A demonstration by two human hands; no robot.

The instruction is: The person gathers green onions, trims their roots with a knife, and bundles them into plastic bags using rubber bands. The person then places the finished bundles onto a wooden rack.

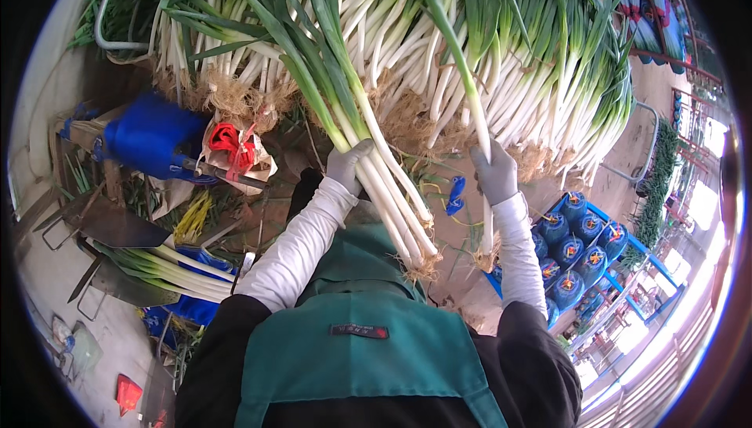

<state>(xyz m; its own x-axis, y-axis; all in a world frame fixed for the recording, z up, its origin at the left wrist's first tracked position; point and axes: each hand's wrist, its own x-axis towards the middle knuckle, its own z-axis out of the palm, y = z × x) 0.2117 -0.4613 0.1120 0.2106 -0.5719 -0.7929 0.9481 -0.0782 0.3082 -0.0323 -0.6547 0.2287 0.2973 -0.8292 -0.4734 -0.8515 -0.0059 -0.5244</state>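
My gloved left hand (348,165) grips several long green onions (392,205) by their white shanks. Their roots hang down towards my green apron (358,346), and the leaves slant up to the left. In my gloved right hand (495,173) is a single green onion (470,90), nearly upright, its root end below my fist. Beyond both hands a deep heap of green onions (529,93) spreads across the view, roots facing me and leaves pointing away.
At left, blue sheeting (155,137) covers a wooden stand beside a red tie bundle (232,145). More green onions (170,272) lie on a metal holder below it. At right, a blue rack (637,246) holds several wrapped bundles (570,252). A blue strip (455,195) lies on the floor.
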